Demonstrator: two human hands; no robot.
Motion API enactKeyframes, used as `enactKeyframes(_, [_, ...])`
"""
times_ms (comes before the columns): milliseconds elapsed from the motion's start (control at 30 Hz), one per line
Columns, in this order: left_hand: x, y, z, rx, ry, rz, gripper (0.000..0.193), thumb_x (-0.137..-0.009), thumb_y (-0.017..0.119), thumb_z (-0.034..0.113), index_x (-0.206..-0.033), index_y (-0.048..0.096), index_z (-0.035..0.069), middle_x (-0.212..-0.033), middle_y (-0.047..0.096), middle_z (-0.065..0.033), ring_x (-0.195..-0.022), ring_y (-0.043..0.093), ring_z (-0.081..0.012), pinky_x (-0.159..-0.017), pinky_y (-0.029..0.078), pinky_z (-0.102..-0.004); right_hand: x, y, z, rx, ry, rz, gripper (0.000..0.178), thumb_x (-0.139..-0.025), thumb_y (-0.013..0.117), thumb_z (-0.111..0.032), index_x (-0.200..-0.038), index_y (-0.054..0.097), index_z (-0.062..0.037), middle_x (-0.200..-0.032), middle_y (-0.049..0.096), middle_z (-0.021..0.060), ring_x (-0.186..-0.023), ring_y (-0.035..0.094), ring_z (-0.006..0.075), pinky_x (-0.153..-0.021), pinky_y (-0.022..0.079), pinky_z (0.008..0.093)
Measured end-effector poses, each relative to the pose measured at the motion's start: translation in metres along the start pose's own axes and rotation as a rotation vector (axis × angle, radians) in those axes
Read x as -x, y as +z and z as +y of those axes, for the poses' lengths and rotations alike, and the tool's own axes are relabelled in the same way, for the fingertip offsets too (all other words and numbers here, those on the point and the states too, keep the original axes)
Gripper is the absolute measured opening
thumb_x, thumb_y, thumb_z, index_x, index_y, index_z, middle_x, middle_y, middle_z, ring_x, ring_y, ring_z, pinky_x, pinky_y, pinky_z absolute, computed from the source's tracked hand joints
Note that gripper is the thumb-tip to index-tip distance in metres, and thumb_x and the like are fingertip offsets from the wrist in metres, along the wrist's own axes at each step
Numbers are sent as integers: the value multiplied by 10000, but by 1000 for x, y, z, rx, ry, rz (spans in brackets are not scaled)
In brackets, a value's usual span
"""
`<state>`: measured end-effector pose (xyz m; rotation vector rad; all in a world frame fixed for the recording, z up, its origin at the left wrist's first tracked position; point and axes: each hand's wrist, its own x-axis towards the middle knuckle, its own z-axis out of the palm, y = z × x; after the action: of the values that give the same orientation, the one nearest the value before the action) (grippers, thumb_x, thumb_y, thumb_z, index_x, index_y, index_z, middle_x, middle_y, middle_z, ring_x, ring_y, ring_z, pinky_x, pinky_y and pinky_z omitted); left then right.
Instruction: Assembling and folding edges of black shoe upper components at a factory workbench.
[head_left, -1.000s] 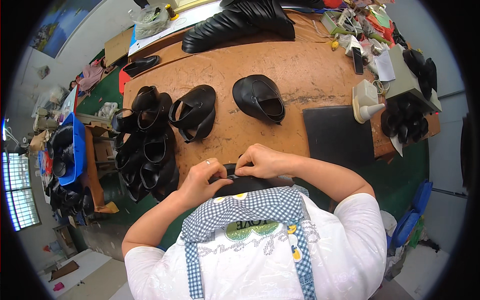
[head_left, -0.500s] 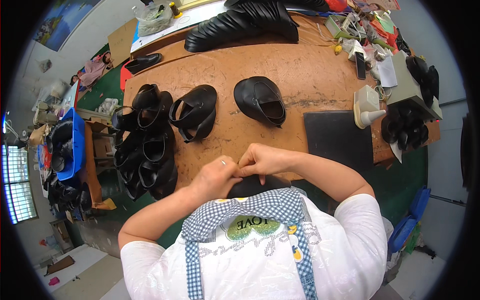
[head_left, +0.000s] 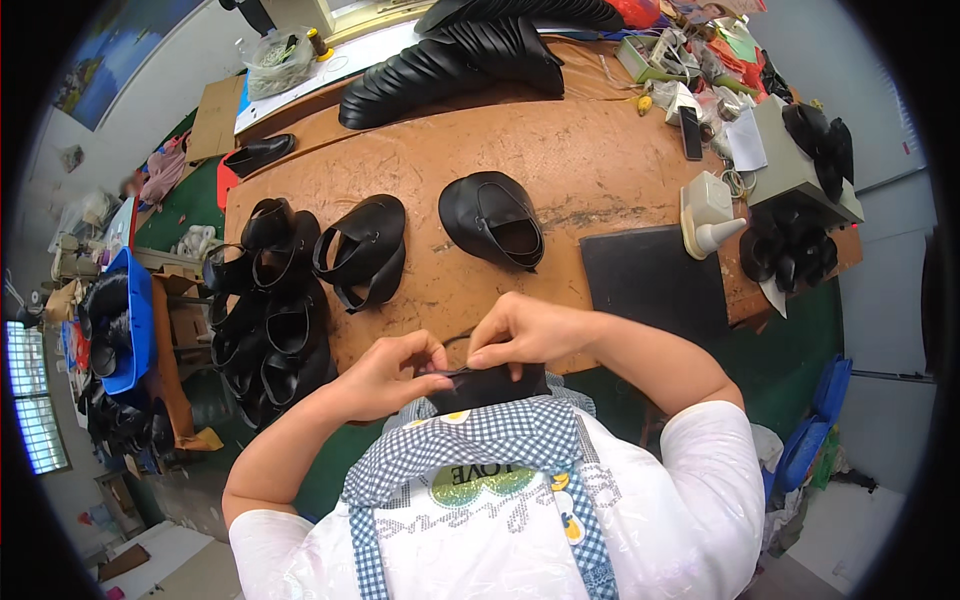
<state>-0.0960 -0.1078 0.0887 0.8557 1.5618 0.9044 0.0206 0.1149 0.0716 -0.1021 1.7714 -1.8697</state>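
fingers (head_left: 432,362) of the left hand (head_left: 392,375) pinch the near edge of a black leather shoe piece (head_left: 488,385), and the right hand (head_left: 525,330) pinches the same edge just beside them, thumb and forefinger pressed together on it. that piece sits at the near edge of the brown desk (head_left: 560,170), right above the checked apron bib (head_left: 480,440). further out on the desk lie two black shoe uppers (head_left: 365,250) (head_left: 492,218) apart from each other, with a heap of more uppers (head_left: 268,310) at the left edge. a dark mat (head_left: 652,282) lies to the right, near a white bottle (head_left: 708,212).
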Motion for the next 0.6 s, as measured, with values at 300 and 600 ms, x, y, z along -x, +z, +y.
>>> enactKeyframes(300, [-10, 20, -4, -427, 364, 236, 175, -836, 702, 46, -926, 558, 2, -792, 593, -83, -713, 575, -136, -651, 466, -275, -13, 5, 17, -154, 43, -8, 256, -939, 625, -215, -967, 702, 28, -791, 666, 42, -614, 613, 88, -537, 523, 223])
enactKeyframes(600, [-23, 29, -14, -526, 559, 358, 183, -817, 703, 65, -842, 529, 16, -783, 585, -148, -727, 611, -343, -635, 481, -384, -23, -7, 21, -116, 118, -62, 255, -933, 627, -204, -985, 707, 33, -774, 672, 24, -673, 625, 80, -535, 525, 226])
